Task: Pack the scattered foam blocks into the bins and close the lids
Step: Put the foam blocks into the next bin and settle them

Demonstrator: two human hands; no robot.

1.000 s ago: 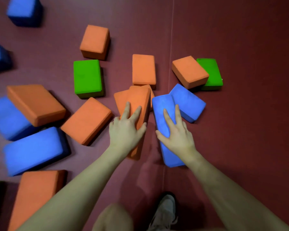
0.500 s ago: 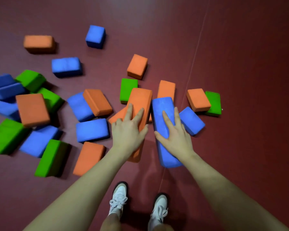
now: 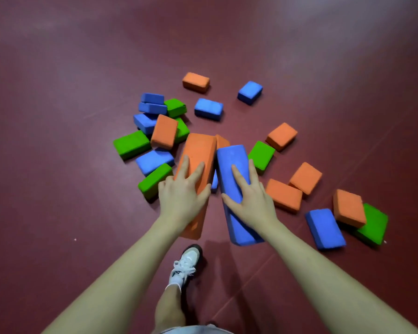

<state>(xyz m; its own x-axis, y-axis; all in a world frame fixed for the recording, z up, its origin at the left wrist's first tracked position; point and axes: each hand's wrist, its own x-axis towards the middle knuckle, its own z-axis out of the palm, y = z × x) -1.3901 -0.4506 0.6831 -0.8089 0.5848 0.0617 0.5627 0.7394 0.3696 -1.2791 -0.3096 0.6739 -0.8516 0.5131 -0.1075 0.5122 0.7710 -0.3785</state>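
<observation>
Head view: orange block (image 3: pixel 198 153), blue block (image 3: pixel 234 162) now higher; more floor (image 3: pixel 58 213).

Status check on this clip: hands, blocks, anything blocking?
Left hand grips orange block; right hand grips blue block. Both lifted. Other blocks scattered on floor. No bins in view.

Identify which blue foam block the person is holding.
The long blue block gripped by the right hand, beside the orange block in the left hand; every other blue block lies untouched on the floor.
</observation>
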